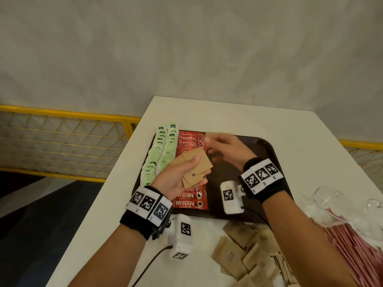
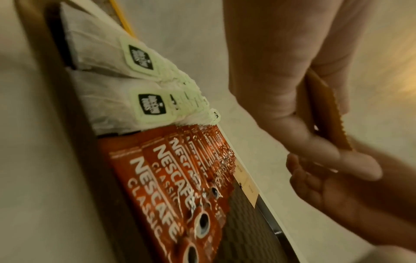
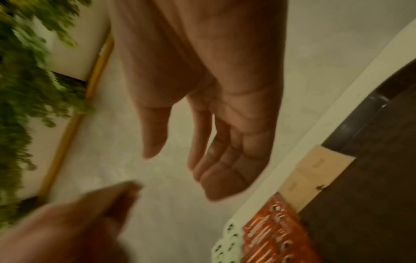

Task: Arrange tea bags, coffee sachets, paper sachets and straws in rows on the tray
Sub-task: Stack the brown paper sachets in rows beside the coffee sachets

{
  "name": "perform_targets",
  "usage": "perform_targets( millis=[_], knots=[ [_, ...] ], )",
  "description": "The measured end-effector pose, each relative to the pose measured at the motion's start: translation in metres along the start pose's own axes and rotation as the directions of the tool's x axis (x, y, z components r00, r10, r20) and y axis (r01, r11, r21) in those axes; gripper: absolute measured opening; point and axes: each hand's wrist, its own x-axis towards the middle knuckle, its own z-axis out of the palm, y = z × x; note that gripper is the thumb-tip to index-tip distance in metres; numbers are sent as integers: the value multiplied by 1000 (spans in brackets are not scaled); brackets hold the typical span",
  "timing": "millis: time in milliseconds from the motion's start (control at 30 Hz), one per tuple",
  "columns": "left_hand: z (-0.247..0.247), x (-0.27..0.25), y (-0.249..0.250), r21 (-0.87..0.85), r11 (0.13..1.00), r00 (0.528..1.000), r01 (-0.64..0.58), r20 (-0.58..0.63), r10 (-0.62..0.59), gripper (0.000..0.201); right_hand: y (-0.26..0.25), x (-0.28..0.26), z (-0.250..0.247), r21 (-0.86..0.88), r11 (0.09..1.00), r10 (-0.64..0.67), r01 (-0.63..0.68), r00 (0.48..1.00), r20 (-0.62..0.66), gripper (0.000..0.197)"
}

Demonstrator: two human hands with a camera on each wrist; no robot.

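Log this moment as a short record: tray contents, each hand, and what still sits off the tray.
tray: dark, on white table
tea bags: two rows at the tray's left side
coffee sachets: one red row beside the tea bags
placed paper sachets: two at the tray's far edge, right of the coffee row
left hand: grips a stack of paper sachets above the coffee row
right hand: open, empty, over the tray's far part
loose sachets: piled on the table, near side
straws: red-striped, on the table at right
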Motion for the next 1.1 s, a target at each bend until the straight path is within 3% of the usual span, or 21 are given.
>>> perform_targets(
  millis=[33, 100, 200, 267, 400, 467, 567, 633, 800, 1100],
  knots=[
    [2, 0, 2, 43, 999, 1000, -5, 2, 5, 29, -1, -7, 7, -35, 999, 8, -5, 996, 90, 33],
    [4, -2, 2, 106, 994, 1000, -11, 9, 10, 36, 4, -19, 17, 13, 1000, 26, -28, 989, 144, 25],
    [1, -8, 0, 126, 992, 1000, -1, 4, 1, 39, 14, -37, 22, 291, 954, 34, -65, 993, 110, 9],
    [-3, -12, -3, 77, 997, 999, 23, 25, -25, 39, 20, -48, 23, 366, 930, 28, -42, 999, 44, 6],
    [-10, -20, -6, 24, 999, 997, 33, 66, -35, 28, 29, -67, 23, 346, 938, 56, -32, 997, -58, 4],
    [-12, -23, -6, 105, 994, 995, 30, 90, -40, 28, 31, -74, 25, 370, 928, 59, -37, 997, -47, 3],
    [-9, -27, -8, 243, 970, 993, 16, 108, -44, 33, 30, -80, 29, 368, 927, 57, -64, 998, 31, 18],
    [-8, -28, -9, 303, 953, 997, 8, 72, -31, 35, 29, -84, 31, 379, 922, 52, -78, 996, 78, 27],
    [-12, -29, -11, 361, 932, 999, 20, -47, -3, 29, 30, -89, 28, 398, 913, 62, -90, 995, 82, 28],
    [-11, -33, -20, 320, 947, 998, -6, -58, 25, 27, 36, -92, 32, 465, 885, -10, -30, 996, 84, 29]
  ],
)
